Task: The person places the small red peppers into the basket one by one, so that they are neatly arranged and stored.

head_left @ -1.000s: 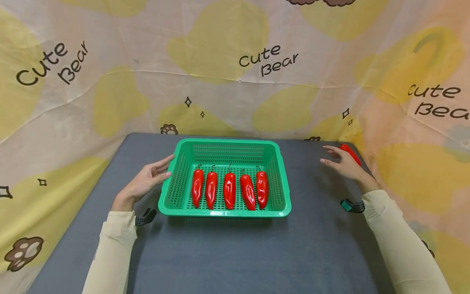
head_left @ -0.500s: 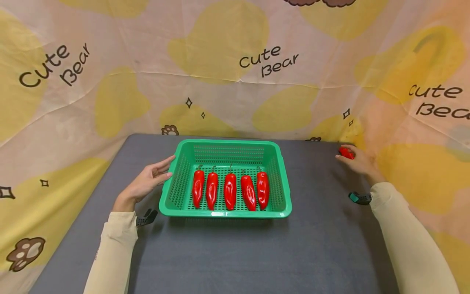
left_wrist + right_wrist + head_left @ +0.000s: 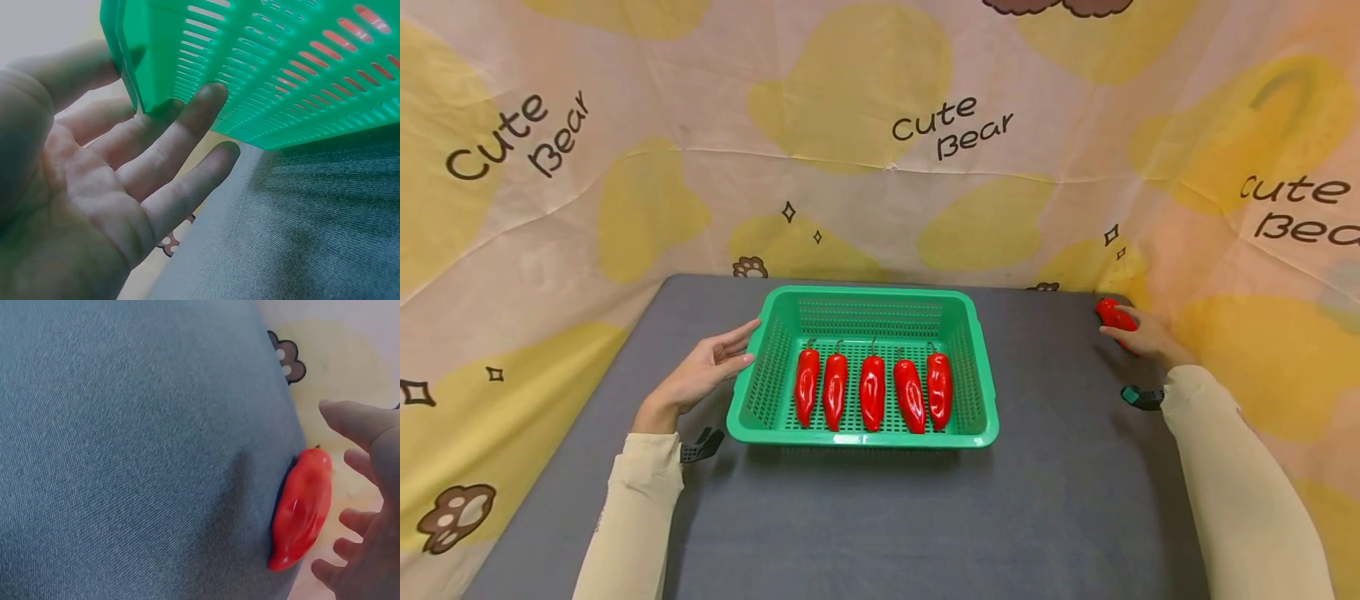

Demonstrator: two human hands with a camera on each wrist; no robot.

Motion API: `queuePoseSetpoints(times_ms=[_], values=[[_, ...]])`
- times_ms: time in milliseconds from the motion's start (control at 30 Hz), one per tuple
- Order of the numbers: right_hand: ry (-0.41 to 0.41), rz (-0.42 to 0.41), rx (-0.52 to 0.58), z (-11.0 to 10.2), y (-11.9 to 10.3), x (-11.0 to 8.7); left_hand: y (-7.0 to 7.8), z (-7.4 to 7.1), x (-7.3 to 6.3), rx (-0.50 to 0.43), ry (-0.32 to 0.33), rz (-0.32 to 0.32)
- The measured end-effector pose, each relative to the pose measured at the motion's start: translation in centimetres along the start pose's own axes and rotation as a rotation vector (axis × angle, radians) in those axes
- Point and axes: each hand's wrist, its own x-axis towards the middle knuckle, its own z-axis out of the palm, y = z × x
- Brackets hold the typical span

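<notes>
A green plastic basket (image 3: 865, 438) stands on the grey table, with several red peppers (image 3: 872, 393) lying side by side inside, stems toward the back. At its left side, my left hand (image 3: 700, 375) touches the rim with thumb and fingertips, the other fingers extended loosely. The left wrist view shows that hand (image 3: 119, 169) against the slotted basket wall (image 3: 250, 75). By the far right corner, my right hand (image 3: 1146, 337) hovers over a single red pepper (image 3: 1108, 312). In the right wrist view the pepper (image 3: 303, 509) lies on the table, with the right hand (image 3: 375, 500) beside it, fingers spread.
The grey table (image 3: 865, 517) extends in front of the basket and between it and the right hand. A patterned cloth (image 3: 850, 142) with printed words hangs at the back and along both sides, close to the lone pepper.
My right hand has moved right, from beside the lone pepper to over it, then slightly further right. The left hand and the basket have stayed in place.
</notes>
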Motion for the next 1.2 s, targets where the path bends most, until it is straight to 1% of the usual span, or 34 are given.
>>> queuePoseSetpoints(times_ms=[133, 233, 333, 467, 567, 667, 833, 900, 1000, 1133, 1200], values=[[-0.009, -0.012, -0.065, 0.0, 0.3, 0.0, 0.1, 0.0, 0.0, -0.016, -0.005, 0.008], [0.001, -0.029, -0.08, 0.2, 0.5, 0.0, 0.1, 0.0, -0.1, -0.012, -0.005, 0.008], [0.034, -0.045, -0.068, 0.5, 0.8, 0.0, 0.1, 0.0, -0.1, 0.003, 0.002, 0.003], [0.099, -0.066, -0.058, 1.2, 1.3, 0.3, 0.1, 0.0, -0.1, 0.016, 0.007, -0.003], [0.116, -0.077, -0.05, 1.5, 1.5, 0.5, 0.1, 0.0, -0.1, 0.014, 0.004, -0.007], [0.095, -0.094, -0.07, 1.5, 1.6, 0.5, 0.1, 0.0, -0.1, 0.017, 0.005, -0.011], [0.019, -0.117, -0.104, 1.3, 1.0, 0.2, 0.1, 0.0, -0.2, 0.028, 0.006, -0.009], [-0.02, -0.116, -0.073, 1.2, 0.6, 0.0, 0.2, 0.0, -0.2, 0.027, 0.005, -0.007], [-0.069, -0.111, 0.012, 1.2, 0.1, -0.3, 0.2, 0.0, -0.1, 0.019, 0.002, -0.005], [-0.095, -0.113, 0.103, 1.2, -0.3, -0.3, 0.2, 0.0, -0.2, 0.01, -0.002, -0.002], [-0.095, -0.114, 0.122, 1.1, -0.5, -0.3, 0.2, 0.0, -0.2, 0.004, -0.003, 0.0]])
